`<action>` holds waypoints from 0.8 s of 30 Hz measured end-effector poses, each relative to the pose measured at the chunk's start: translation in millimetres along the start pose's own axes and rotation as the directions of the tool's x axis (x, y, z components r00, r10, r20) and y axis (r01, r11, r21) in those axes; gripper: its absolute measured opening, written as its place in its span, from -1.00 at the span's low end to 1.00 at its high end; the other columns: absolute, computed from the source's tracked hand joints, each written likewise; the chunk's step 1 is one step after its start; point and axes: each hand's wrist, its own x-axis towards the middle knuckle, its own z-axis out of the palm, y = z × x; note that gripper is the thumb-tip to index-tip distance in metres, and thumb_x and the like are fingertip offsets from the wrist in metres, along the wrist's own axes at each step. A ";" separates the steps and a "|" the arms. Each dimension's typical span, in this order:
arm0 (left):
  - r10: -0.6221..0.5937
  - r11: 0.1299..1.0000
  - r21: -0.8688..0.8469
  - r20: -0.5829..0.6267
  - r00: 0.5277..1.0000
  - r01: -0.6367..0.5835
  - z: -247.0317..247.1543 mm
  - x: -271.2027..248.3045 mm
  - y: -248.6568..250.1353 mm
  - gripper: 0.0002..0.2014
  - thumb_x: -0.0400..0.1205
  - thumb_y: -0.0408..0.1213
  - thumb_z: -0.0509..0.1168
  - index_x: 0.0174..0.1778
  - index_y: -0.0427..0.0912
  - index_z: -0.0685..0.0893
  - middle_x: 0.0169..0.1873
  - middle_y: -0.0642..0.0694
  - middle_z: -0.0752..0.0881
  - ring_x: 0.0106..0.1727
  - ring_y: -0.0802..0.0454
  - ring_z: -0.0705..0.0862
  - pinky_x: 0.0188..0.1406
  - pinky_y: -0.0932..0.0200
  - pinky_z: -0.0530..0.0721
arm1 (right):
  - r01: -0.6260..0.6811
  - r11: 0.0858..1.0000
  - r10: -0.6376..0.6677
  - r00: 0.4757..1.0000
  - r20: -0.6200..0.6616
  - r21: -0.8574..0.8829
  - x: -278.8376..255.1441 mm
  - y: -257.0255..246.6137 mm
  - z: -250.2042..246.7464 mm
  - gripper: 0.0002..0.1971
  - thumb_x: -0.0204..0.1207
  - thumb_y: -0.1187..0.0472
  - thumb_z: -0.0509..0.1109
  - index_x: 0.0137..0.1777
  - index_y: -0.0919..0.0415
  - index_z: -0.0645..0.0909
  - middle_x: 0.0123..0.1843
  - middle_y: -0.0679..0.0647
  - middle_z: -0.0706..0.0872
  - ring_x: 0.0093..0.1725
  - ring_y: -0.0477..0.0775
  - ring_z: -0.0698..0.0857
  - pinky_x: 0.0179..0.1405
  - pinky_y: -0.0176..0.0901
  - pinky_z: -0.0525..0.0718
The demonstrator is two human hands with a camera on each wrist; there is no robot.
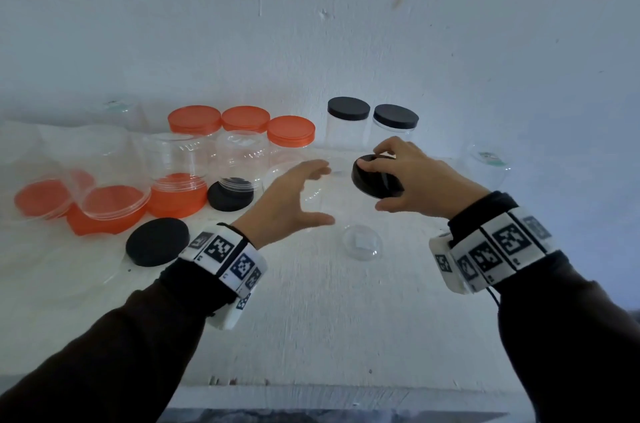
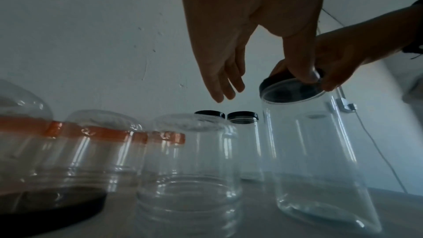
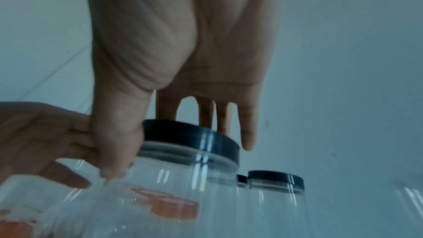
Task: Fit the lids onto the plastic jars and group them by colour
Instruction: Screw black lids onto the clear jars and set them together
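Note:
My right hand (image 1: 372, 180) grips a black lid (image 1: 381, 188) from above, sitting on the mouth of a clear jar (image 2: 315, 151) that leans over on the white table. In the right wrist view the thumb and fingers curl round the lid's rim (image 3: 190, 135). My left hand (image 1: 311, 195) hovers open just left of the jar with fingers spread; whether it touches the jar I cannot tell. At the back stand two black-lidded jars (image 1: 348, 109) (image 1: 394, 116) and three orange-lidded jars (image 1: 194, 119) (image 1: 246, 117) (image 1: 291, 131).
Upturned clear jars stand on an orange lid (image 1: 176, 204) and a black lid (image 1: 228, 197). More orange lids (image 1: 41, 197) lie far left. A loose black lid (image 1: 157, 242) lies by my left wrist. Another clear jar (image 1: 488, 159) stands far right. The table's front edge (image 1: 311, 384) is near.

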 end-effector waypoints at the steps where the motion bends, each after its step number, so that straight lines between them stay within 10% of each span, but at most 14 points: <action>1: 0.007 0.999 0.044 -0.024 1.000 -0.006 -3.7 2.7 -2.2 -0.23 0.38 -0.19 0.54 0.49 -0.12 0.34 0.40 0.02 0.47 0.37 0.17 0.43 0.36 0.27 0.37 | -0.007 1.000 0.007 1.000 -0.027 -0.005 2.1 2.5 2.5 -0.33 0.43 0.05 0.47 0.53 -0.09 0.31 0.44 0.02 0.28 0.41 0.05 0.27 0.17 -0.05 0.53; 9: -0.067 0.950 0.308 0.056 0.996 0.047 -13.4 28.2 -36.0 -0.35 0.53 -0.03 0.38 0.50 -0.12 0.33 0.49 -0.07 0.34 0.52 0.05 0.25 0.51 0.11 0.24 | -0.037 0.998 0.047 0.971 -0.232 0.049 36.2 9.8 37.5 -0.41 0.57 0.23 0.32 0.58 0.13 0.25 0.59 0.12 0.31 0.57 0.17 0.24 0.47 0.00 0.28; 24: -0.098 0.841 0.540 0.089 0.991 0.035 3.5 36.6 -50.2 -0.41 0.64 0.08 0.15 0.55 -0.09 0.26 0.61 0.00 0.18 0.63 0.04 0.06 0.59 -0.10 -0.02 | -0.025 0.993 0.064 0.930 -0.362 0.111 87.8 27.5 49.9 -0.43 0.54 0.24 0.37 0.55 0.15 0.33 0.55 0.14 0.38 0.57 0.14 0.27 0.45 -0.07 0.30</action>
